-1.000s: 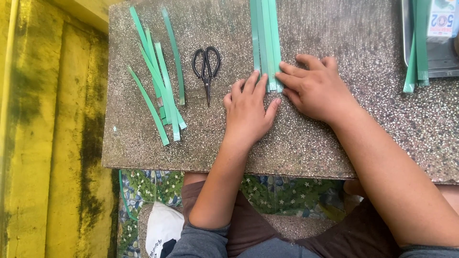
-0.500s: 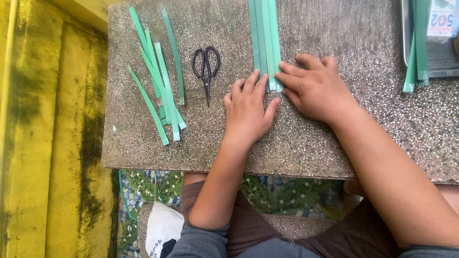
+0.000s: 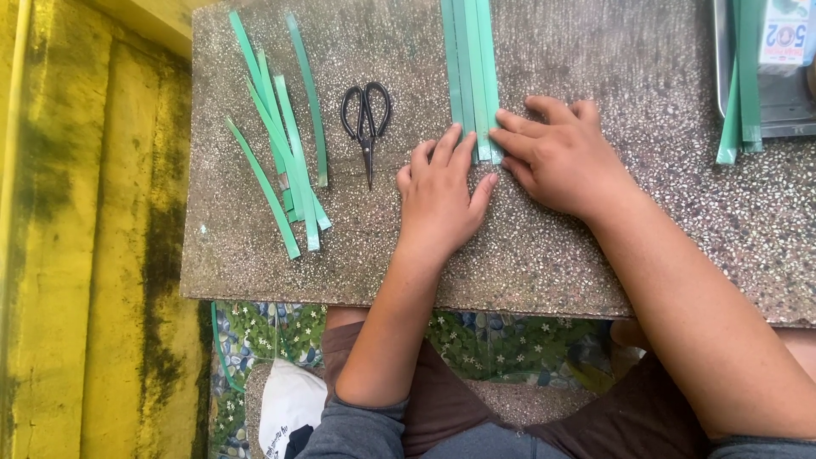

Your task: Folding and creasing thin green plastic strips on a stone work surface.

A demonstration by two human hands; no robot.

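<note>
The person sits at a speckled stone surface (image 3: 595,255) and works with both hands near its middle. The left hand (image 3: 440,200) lies flat, palm down, fingers spread and pointing away from the body; its fingertips touch the near ends of a bundle of green strips (image 3: 469,68). The right hand (image 3: 561,157) also lies palm down, angled toward the left, with its fingers pressed on the near end of the same bundle from the right side. Neither hand is clenched or wrapped around anything; both press flat on the strips and the surface. The two hands sit just beside each other, index fingers nearly meeting over the strip ends.

The bundle holds several long, narrow green strips laid side by side, running straight away from the person to the far edge of the view.

To the left, a pair of black scissors (image 3: 366,119) lies closed, tips pointing toward the person, well apart from the left hand. Farther left, a loose pile of shorter green strips (image 3: 285,161) lies crossed and fanned at slight angles.

At the far right, more green strips (image 3: 739,93) hang over the edge of a metal tray (image 3: 786,106), which holds a small box (image 3: 786,34).

A yellow painted wall (image 3: 85,255) runs along the left.
</note>
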